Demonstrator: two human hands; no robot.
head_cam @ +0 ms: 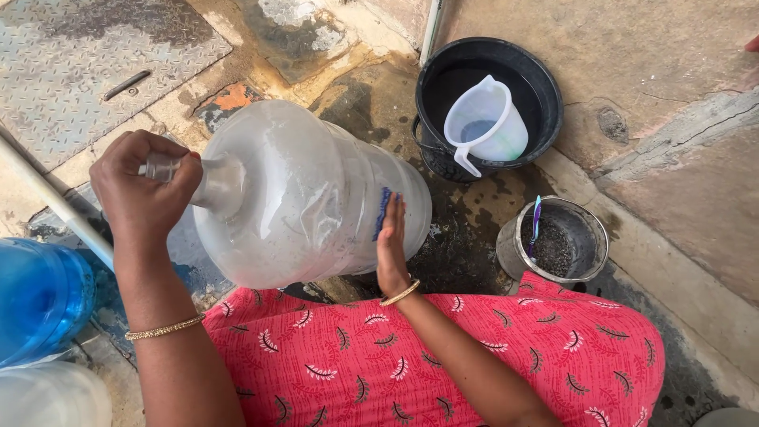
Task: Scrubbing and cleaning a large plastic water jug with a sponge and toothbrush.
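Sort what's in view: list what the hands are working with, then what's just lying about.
In hand:
- large clear water jug, lying on its side
- left hand gripping its neck
- right hand flat against its body

Lying about:
- black bucket with white plastic jug inside
- small metal pot with toothbrush
- blue water jug

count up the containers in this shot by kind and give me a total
Large water jugs: 3 (clear jug under left hand and right hand, blue jug, pale jug)
Black bucket: 1
White pitcher: 1
Small metal pot: 1
Total: 6
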